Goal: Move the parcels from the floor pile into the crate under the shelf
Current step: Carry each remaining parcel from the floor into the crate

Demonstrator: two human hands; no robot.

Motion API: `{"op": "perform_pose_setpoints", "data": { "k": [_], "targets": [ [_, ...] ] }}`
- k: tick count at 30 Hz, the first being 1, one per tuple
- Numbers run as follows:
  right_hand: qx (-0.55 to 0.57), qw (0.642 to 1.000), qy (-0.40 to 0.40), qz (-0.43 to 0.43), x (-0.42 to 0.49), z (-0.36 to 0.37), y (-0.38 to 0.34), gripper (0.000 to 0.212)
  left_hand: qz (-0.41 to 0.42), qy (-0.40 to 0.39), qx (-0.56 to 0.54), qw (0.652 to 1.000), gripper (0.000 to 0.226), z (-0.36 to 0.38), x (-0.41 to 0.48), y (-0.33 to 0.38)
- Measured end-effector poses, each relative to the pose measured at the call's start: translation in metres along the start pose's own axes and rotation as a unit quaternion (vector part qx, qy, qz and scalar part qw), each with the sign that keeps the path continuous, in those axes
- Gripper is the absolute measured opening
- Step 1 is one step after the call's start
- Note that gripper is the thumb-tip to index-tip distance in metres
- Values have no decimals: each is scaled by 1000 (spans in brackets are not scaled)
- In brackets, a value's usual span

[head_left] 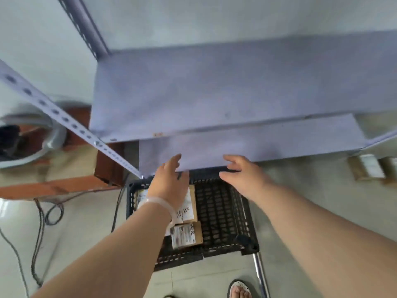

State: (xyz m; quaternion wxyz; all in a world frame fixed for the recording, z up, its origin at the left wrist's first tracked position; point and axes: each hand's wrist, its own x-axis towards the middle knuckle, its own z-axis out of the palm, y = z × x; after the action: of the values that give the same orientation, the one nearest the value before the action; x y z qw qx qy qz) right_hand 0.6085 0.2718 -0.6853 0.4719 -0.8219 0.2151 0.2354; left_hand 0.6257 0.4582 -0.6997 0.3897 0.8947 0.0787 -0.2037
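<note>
— Bare forearms come first. Left hand (167,181) and right hand (243,176) are both spread, fingers loose, holding nothing, above the far end of the black lattice plastic crate (223,211).
— And the parcels?
— Small brown cardboard parcels with white labels (187,235) lie in the crate's left half. A pile of brown parcels (367,168) sits on the floor far right. They look light and stiff; I'd grip the short sides.
— Anything in the way?
— The grey metal shelf (214,93) overhangs the crate's far end. A chrome pole (261,274) stands by its near right corner, and dark cables (40,211) trail left.
</note>
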Motion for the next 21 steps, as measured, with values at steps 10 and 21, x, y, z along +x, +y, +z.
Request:
{"op": "perform_pose_setpoints", "data": {
  "k": [10,21],
  "targets": [
    [87,985,138,-63,-203,-145,-156,56,139,-1,-59,989,45,-128,-130,226],
    [161,923,344,-69,-435,-286,-185,51,333,-103,-34,937,44,-159,-305,426]
  ]
}}
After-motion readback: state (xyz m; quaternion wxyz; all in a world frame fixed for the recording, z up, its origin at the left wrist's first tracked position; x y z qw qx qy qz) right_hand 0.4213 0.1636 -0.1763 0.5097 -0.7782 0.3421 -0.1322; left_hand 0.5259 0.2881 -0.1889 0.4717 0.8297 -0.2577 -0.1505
